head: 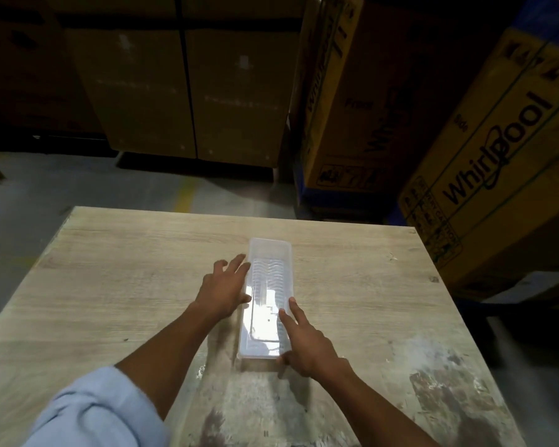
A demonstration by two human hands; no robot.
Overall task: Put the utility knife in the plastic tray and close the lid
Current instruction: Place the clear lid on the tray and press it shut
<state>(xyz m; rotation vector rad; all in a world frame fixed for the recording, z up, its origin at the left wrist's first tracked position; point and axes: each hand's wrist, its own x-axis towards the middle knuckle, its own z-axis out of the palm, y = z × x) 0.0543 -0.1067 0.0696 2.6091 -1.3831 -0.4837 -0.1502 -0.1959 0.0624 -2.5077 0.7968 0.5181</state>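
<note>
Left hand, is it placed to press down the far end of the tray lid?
Probably yes. The left hand already rests against the plastic tray's left edge near the middle, fingers spread, and nothing lies on the table between it and the far end.

One camera only, worn on my head, wide-angle. It looks forward and steeply down over my forearms onto the wooden table (117, 272), near enough that the tabletop fills the lower half and runs out of frame at the bottom. Upper half takes in the floor beyond and stacked cardboard boxes (484, 162), bowed toward the edges by the lens. No second view to compare.
</note>
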